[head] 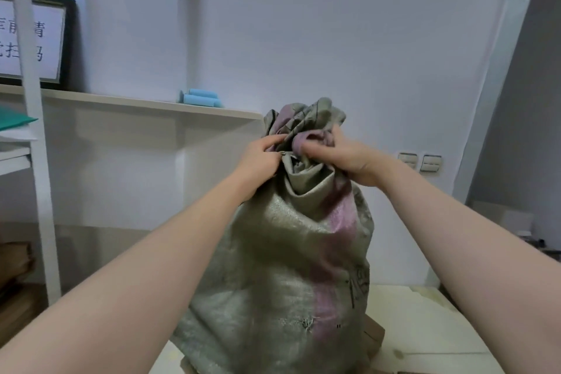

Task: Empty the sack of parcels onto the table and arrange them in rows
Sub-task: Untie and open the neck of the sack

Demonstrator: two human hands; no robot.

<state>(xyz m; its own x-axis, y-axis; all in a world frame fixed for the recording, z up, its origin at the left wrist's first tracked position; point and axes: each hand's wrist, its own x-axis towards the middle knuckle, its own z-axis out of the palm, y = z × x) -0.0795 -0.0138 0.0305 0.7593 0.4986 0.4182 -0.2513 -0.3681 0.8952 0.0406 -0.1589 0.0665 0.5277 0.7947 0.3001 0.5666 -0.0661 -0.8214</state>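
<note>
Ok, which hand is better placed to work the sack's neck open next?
Left, I'd judge. The left hand pinches right at the cinched neck of the sack. The right hand is wrapped round the bunched fabric just above it, so it is better suited to steadying the upright sack.

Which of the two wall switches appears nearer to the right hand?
The switch on the picture's left, closest to the right hand; the other switch sits farther right.

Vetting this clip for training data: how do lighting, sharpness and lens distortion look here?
Head view: soft, even, cool light, faint shadows, no glare; mild blur softens print on the sack and the framed sign; wide-angle distortion tilts the shelf post and stretches the forearms; left hand and right hand are readable.
</note>
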